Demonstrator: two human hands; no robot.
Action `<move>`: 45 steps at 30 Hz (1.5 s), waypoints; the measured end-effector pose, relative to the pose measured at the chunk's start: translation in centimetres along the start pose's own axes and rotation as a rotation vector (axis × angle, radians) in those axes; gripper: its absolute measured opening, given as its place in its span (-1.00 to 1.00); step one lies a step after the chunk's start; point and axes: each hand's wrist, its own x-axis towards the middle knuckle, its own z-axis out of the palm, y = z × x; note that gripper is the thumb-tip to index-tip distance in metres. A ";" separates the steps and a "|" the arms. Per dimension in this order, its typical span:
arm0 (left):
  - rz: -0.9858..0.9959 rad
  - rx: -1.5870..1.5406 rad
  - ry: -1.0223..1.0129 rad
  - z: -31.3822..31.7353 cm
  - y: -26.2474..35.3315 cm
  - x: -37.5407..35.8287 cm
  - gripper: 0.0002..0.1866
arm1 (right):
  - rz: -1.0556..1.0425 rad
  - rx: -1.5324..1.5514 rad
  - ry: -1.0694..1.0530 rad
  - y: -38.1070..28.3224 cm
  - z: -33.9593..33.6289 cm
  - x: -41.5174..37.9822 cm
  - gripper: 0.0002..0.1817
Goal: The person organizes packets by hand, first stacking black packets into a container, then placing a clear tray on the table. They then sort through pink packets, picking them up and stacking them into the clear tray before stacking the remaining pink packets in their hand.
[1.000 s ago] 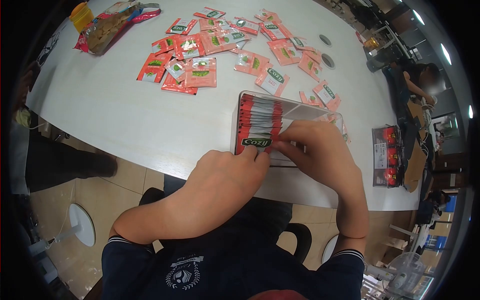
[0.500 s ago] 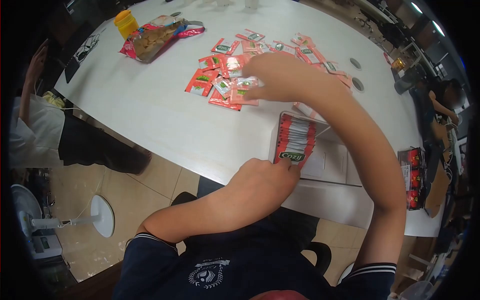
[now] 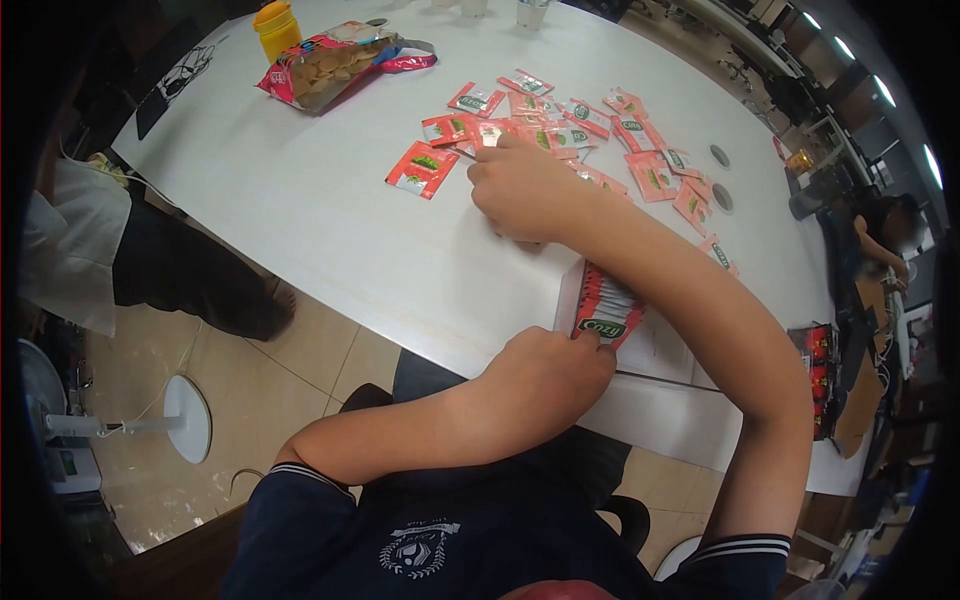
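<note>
Red and white sachets point(image 3: 610, 300) stand packed in a row in a white box point(image 3: 665, 345) near the table's front edge. My left hand point(image 3: 555, 375) is closed at the near end of the row, with thumb and finger on the front sachet, marked Cozy. Beyond the box, my right hand point(image 3: 525, 190) is low over the table, its fingers curled under; what they hold is hidden. Loose sachets point(image 3: 545, 135) lie scattered past it, and one red sachet point(image 3: 422, 170) rests apart to its left. My right forearm covers part of the box.
An open snack bag point(image 3: 335, 65) and a yellow bottle point(image 3: 277, 32) stand at the back left of the table point(image 3: 300, 200). Cups are at the far edge. A red-and-black pack point(image 3: 820, 375) lies at right. One person stands at left; another is at far right.
My right hand has come back from the pile toward the box, its fingers now curled. Several sachets at the near left of the pile are gone from there. My left hand keeps its hold.
</note>
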 end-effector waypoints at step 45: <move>0.023 0.032 0.039 -0.2 0.1 -0.3 -0.81 | 0.789 0.724 0.174 -9.9 -11.5 -20.8 -0.66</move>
